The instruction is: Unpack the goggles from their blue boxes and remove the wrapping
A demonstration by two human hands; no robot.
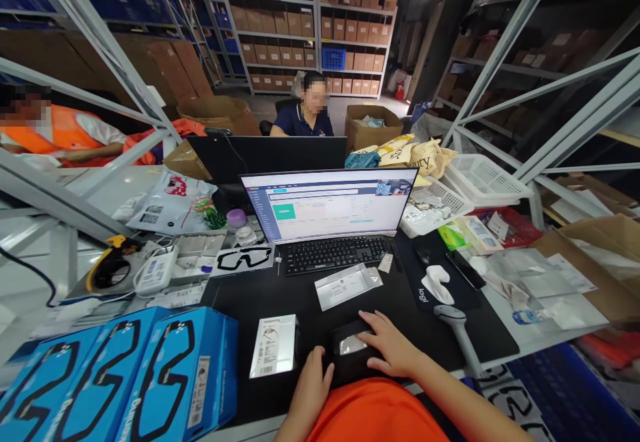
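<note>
A black glasses case [343, 331] lies near the front edge of the black desk mat, with a small clear packet [353, 343] on top. My right hand [393, 349] rests over its right side, fingers spread, the fingertips reaching the packet. At the case's left side is my left hand [313, 379], thumb and forefinger apart; its other fingers are partly hidden, and whether it touches the case I cannot tell. Left of that hand stands a white labelled box [273, 347] with glasses pictured on it. An opened, flat white box [345, 287] lies beyond the case.
Blue glasses boxes [170, 369] line the left front. A keyboard [335, 254] and lit monitor [330, 205] stand ahead. To the right are a barcode scanner [455, 329], crumpled white tissue [439, 284] and a phone [465, 269]. A co-worker [305, 112] sits behind the monitors.
</note>
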